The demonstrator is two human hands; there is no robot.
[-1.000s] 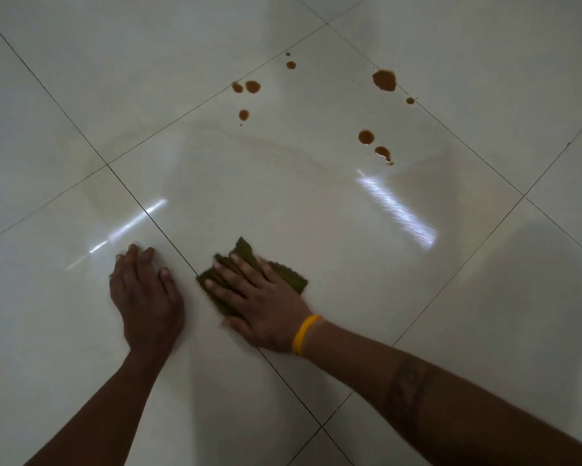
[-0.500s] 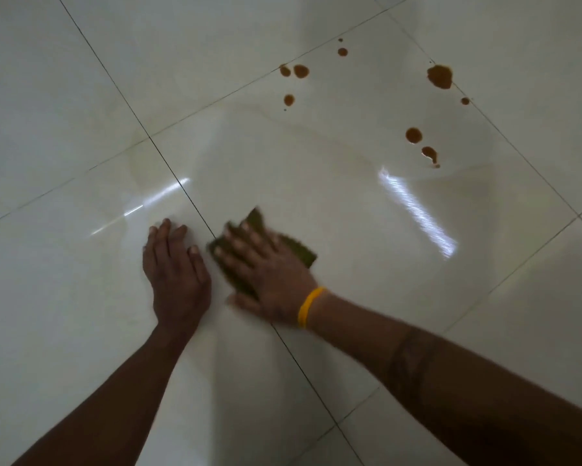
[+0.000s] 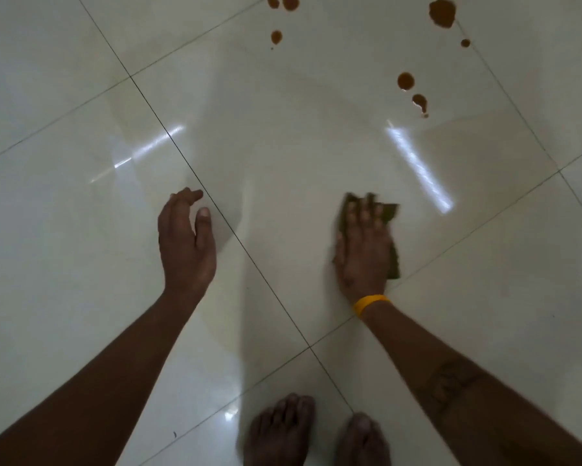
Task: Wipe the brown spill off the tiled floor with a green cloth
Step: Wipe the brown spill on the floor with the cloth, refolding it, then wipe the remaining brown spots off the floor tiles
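My right hand (image 3: 362, 250) presses flat on the green cloth (image 3: 391, 215), which lies on the glossy white tiled floor (image 3: 283, 156); a yellow band circles that wrist. My left hand (image 3: 185, 243) hovers or rests beside a grout line with fingers apart and nothing in it. Brown spill drops lie beyond the cloth: a large blot (image 3: 442, 13) at the top right, two drops (image 3: 405, 80) below it, and several small drops (image 3: 276, 37) at the top centre. The cloth is well short of all of them.
My two bare feet (image 3: 279, 432) stand at the bottom edge on the tiles. Dark grout lines (image 3: 182, 156) cross the floor diagonally. Bright light streaks (image 3: 417, 166) reflect off the wet-looking tile.
My right hand has slid the cloth to the right, away from my left hand. The view has tilted down, so my feet now show and the spill sits nearer the top edge.
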